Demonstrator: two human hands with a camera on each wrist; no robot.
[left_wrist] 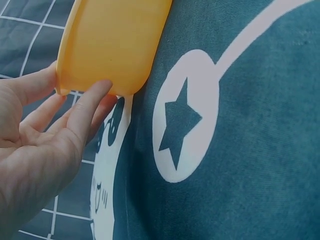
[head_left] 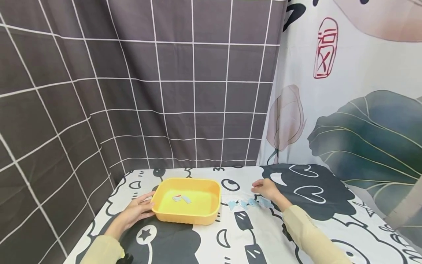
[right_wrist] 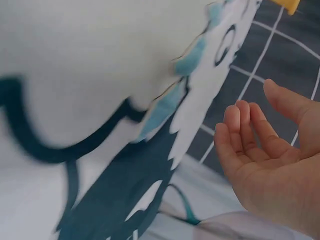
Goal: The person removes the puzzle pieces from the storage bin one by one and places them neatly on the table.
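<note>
A yellow plastic bin (head_left: 184,219) stands on the patterned cloth, left of centre. Inside it lie two small flat pieces, a pale one with a red edge (head_left: 177,198) and a pale blue one (head_left: 186,199). My left hand (head_left: 135,211) touches the bin's left side; in the left wrist view its fingertips (left_wrist: 106,86) lie against the outer wall and rim. Over the cloth to the right of the bin is my right hand (head_left: 267,189), its fingers loosely bent and nothing visible in them. Several light blue flat pieces (head_left: 242,204) lie in a row just below that hand.
A black-and-white cartoon cloth (head_left: 224,253) covers the table. Behind it hangs a dark curtain with a white grid (head_left: 211,95), and a white floral curtain (head_left: 296,124) closes off the right side.
</note>
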